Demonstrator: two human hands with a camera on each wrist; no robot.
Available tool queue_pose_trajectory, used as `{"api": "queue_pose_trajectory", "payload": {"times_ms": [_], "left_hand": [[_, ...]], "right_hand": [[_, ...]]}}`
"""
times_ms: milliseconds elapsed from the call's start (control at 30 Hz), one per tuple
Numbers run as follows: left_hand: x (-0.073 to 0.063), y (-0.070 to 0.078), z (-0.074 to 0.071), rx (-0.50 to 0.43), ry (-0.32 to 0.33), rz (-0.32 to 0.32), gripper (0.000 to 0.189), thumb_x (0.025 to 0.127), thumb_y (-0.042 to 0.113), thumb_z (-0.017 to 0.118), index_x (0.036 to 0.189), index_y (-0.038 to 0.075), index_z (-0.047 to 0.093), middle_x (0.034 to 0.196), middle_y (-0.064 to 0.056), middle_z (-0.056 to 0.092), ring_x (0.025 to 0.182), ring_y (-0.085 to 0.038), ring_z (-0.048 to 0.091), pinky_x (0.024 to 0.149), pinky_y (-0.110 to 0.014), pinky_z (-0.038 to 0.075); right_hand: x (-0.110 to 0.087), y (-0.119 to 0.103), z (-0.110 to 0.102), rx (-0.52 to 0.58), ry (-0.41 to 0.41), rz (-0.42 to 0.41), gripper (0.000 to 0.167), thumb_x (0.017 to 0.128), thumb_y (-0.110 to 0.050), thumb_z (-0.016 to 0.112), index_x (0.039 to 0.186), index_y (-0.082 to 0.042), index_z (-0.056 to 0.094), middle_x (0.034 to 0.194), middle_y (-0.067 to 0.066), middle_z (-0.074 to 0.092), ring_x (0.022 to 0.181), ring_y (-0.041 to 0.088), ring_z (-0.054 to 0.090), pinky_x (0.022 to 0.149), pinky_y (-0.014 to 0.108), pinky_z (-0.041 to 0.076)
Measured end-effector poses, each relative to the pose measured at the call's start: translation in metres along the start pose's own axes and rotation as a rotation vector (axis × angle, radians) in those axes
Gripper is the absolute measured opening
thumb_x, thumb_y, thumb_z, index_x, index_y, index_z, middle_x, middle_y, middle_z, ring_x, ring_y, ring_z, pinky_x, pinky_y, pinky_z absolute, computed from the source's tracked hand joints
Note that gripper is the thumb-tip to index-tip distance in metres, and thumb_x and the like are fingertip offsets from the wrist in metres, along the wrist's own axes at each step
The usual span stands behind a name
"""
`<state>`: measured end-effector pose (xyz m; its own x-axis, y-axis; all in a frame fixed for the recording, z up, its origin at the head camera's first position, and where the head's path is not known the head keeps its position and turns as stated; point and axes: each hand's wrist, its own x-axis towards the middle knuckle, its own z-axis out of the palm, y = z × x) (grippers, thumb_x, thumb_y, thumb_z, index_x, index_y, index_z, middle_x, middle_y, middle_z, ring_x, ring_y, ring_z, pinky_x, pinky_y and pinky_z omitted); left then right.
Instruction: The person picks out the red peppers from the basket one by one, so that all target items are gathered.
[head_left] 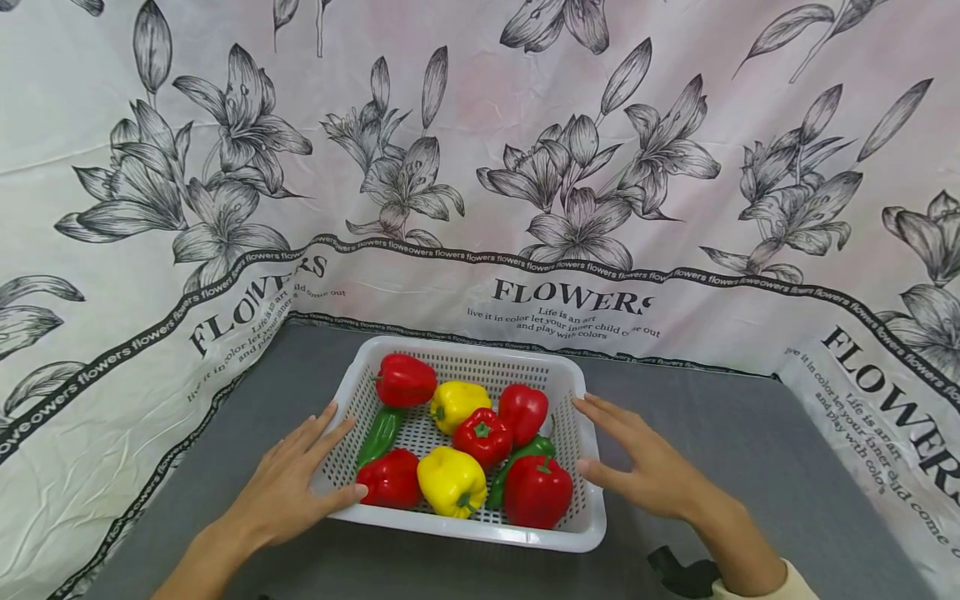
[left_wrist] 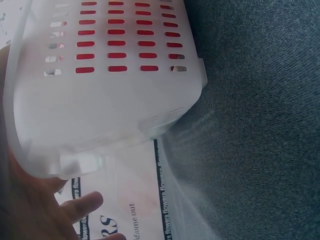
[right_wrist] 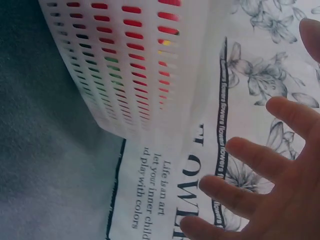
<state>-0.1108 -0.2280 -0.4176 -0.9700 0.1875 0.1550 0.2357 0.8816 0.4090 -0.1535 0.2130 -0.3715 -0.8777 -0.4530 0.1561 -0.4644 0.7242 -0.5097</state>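
A white perforated plastic basket point(head_left: 570, 537) stands on the table between the two hands. Inside it lie several red bell peppers point(head_left: 483, 437), two yellow bell peppers point(head_left: 452, 482) and two long green peppers point(head_left: 381, 435). My left hand point(head_left: 296, 487) is at the basket's left rim, fingers extended along the outside and thumb reaching over the edge; whether it presses the rim I cannot tell. On the other side, my right hand point(head_left: 648, 467) has its fingers spread beside the right rim. In the right wrist view those fingers point(right_wrist: 247, 155) stand apart from the basket wall point(right_wrist: 187, 65).
Grey cloth point(head_left: 720, 433) covers the table around the basket. Behind and at both sides hangs a white curtain point(head_left: 420, 283) printed with lilies and the word FLOWERS. A black object point(head_left: 678, 575) sits by the right wrist, near a pale sleeve point(head_left: 780, 583).
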Motion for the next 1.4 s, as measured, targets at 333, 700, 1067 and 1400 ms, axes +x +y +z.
{"api": "queue_pose_trajectory", "payload": {"times_ms": [333, 700, 1067, 1400], "left_hand": [[0.0, -0.004, 0.004, -0.036, 0.011, -0.001, 0.074, 0.078, 0.063, 0.064, 0.132, 0.012, 0.058, 0.155, -0.011, 0.027, 0.134, -0.043, 0.027, 0.094, -0.075, 0.024], [-0.001, -0.004, 0.007, -0.107, 0.035, -0.012, 0.068, 0.078, 0.059, 0.067, 0.127, 0.012, 0.06, 0.157, -0.008, 0.023, 0.133, -0.04, 0.028, 0.091, -0.075, 0.029], [-0.004, -0.006, 0.011, -0.154, 0.032, -0.025, 0.069, 0.078, 0.057, 0.069, 0.126, 0.01, 0.059, 0.158, -0.006, 0.02, 0.129, -0.039, 0.033, 0.089, -0.071, 0.036], [-0.001, -0.006, 0.013, -0.18, 0.023, -0.022, 0.069, 0.078, 0.055, 0.07, 0.127, 0.009, 0.058, 0.158, -0.007, 0.019, 0.128, -0.04, 0.034, 0.089, -0.07, 0.037]], "right_hand": [[0.004, 0.002, 0.011, 0.057, -0.028, -0.011, 0.07, 0.083, -0.047, 0.069, 0.145, -0.027, 0.045, 0.149, 0.007, 0.038, 0.13, 0.037, 0.037, 0.084, 0.071, 0.041], [0.007, 0.004, 0.02, 0.001, -0.029, -0.009, 0.072, 0.08, -0.052, 0.068, 0.143, -0.025, 0.048, 0.147, 0.006, 0.042, 0.133, 0.039, 0.028, 0.09, 0.077, 0.028], [0.01, 0.005, 0.031, 0.019, -0.109, 0.019, 0.074, 0.076, -0.056, 0.069, 0.141, -0.028, 0.05, 0.145, 0.003, 0.045, 0.133, 0.042, 0.029, 0.096, 0.079, -0.001], [0.018, 0.001, 0.027, 0.008, -0.26, 0.05, 0.076, 0.073, -0.05, 0.075, 0.139, -0.021, 0.052, 0.14, 0.001, 0.05, 0.13, 0.031, 0.04, 0.096, 0.079, 0.006]]}}
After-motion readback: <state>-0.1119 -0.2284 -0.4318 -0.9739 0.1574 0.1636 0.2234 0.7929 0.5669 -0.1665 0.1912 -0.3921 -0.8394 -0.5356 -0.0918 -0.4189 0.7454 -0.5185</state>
